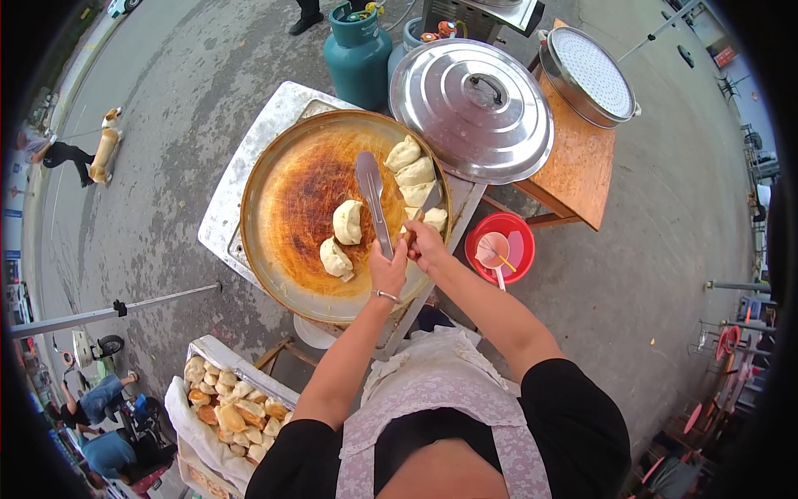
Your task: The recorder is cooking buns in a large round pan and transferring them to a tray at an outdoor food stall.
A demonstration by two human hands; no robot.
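A large round griddle pan point(293, 262) with a browned, oily middle lies before me. My left hand point(389, 269) grips metal tongs point(372, 190), their tips pointing away from me over the pan. Close beside it, my right hand point(427, 244) holds the wooden handle of a metal spatula point(432, 196). The spatula's blade is among pale stuffed dough pockets point(416, 171) lined up along the pan's right side; the hand hides part of the nearest ones. Two more, an upper dough pocket point(347, 222) and a lower dough pocket point(336, 259), sit near the middle.
A big steel lid point(430, 125) leans at the pan's upper right, near a wooden table point(576, 168) bearing a steamer point(589, 75). A red bucket point(469, 249) with a ladle stands below. Gas cylinder point(356, 62) behind; a cloth-lined box point(199, 430) of browned buns at lower left.
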